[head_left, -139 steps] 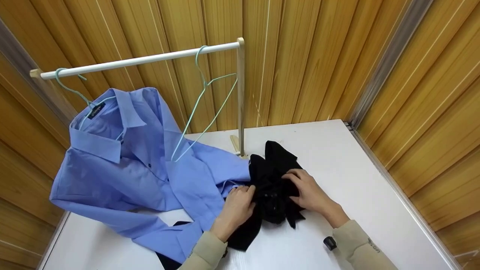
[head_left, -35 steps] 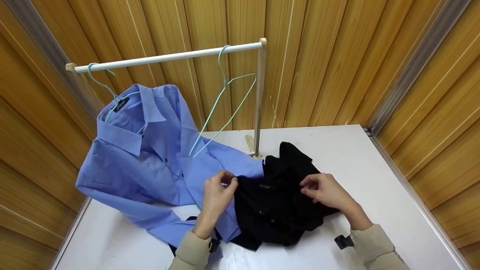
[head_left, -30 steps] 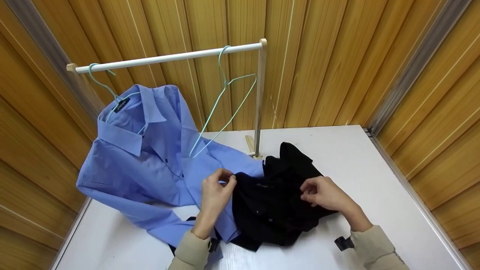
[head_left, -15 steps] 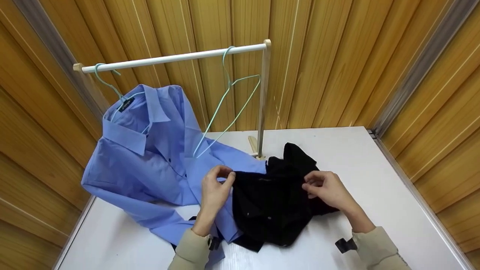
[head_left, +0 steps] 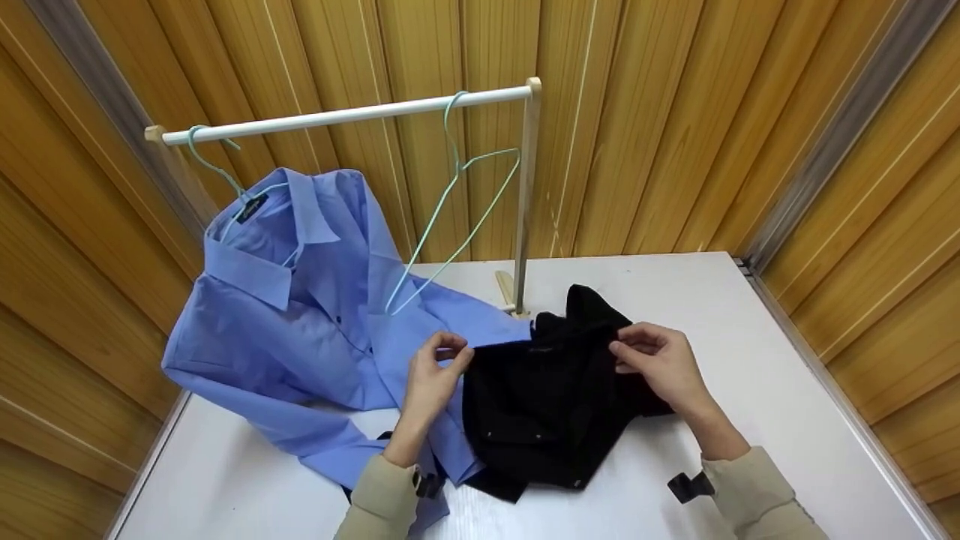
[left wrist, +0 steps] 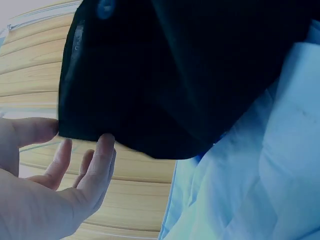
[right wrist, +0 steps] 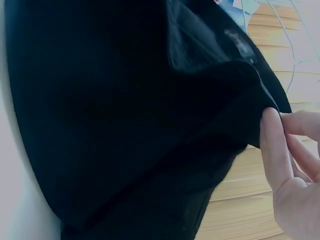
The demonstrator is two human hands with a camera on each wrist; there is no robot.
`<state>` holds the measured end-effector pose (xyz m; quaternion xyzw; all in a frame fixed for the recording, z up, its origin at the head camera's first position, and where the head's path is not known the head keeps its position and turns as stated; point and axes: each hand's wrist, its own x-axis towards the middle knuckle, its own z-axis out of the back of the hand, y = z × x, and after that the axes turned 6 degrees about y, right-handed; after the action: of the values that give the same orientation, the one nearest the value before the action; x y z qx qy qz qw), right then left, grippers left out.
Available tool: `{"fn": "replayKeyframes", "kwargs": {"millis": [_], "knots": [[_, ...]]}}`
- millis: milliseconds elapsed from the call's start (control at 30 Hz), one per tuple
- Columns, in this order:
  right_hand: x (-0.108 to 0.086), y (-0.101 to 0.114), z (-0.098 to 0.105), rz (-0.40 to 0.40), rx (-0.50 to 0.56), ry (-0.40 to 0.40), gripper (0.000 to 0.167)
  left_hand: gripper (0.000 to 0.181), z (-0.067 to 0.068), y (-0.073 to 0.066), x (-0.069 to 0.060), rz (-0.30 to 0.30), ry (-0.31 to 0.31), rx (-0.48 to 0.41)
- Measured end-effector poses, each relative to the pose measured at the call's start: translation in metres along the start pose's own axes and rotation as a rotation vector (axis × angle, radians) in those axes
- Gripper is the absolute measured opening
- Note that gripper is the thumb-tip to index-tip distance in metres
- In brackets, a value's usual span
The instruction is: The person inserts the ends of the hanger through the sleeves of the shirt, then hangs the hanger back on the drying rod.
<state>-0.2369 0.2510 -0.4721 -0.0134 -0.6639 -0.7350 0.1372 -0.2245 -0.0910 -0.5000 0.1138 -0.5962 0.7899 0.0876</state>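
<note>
Pinching the black garment point(head_left: 540, 397) with their fingers point(left wrist: 97, 170), the left hand point(head_left: 433, 382) and right hand point(head_left: 666, 367) held it spread, partly in front of the blue shirt point(head_left: 300, 352).

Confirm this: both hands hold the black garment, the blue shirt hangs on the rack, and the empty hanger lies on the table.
The empty hanger isn't on the table: the head view shows it hanging from the rack, like the blue shirt. The left hand and right hand hold the black garment.
</note>
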Motion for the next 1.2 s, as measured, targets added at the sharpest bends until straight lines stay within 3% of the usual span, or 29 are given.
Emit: {"fn": "replayKeyframes", "kwargs": {"millis": [133,300,367,433,600,733,900,1200], "knots": [[0.001,0.002,-0.001,0.017,0.018,-0.027,0.017,0.014,0.005,0.001,0.001,0.016,-0.054,0.03],[0.001,0.002,-0.001,0.021,0.007,-0.02,0.016,0.036,0.017,-0.002,0.0,0.069,-0.204,-0.001],[0.001,0.001,-0.001,0.019,0.008,-0.019,0.016,0.046,0.022,-0.004,0.0,0.061,-0.266,-0.029],[0.001,0.001,-0.001,0.02,0.01,-0.021,0.016,0.054,0.028,-0.007,-0.001,0.019,-0.327,-0.045],[0.002,0.001,-0.001,0.022,0.016,-0.024,0.016,0.053,0.038,-0.016,0.001,-0.171,-0.429,-0.044],[0.001,0.001,-0.001,0.013,0.008,-0.02,0.017,0.044,0.042,-0.029,0.004,-0.262,-0.443,-0.021],[0.001,0.001,0.001,0.011,-0.006,-0.026,0.017,0.034,0.047,-0.046,0.006,-0.274,-0.426,0.008],[0.002,-0.004,0.001,0.007,-0.03,-0.006,0.018,0.025,0.061,-0.038,0.018,-0.295,-0.329,0.031]]}}
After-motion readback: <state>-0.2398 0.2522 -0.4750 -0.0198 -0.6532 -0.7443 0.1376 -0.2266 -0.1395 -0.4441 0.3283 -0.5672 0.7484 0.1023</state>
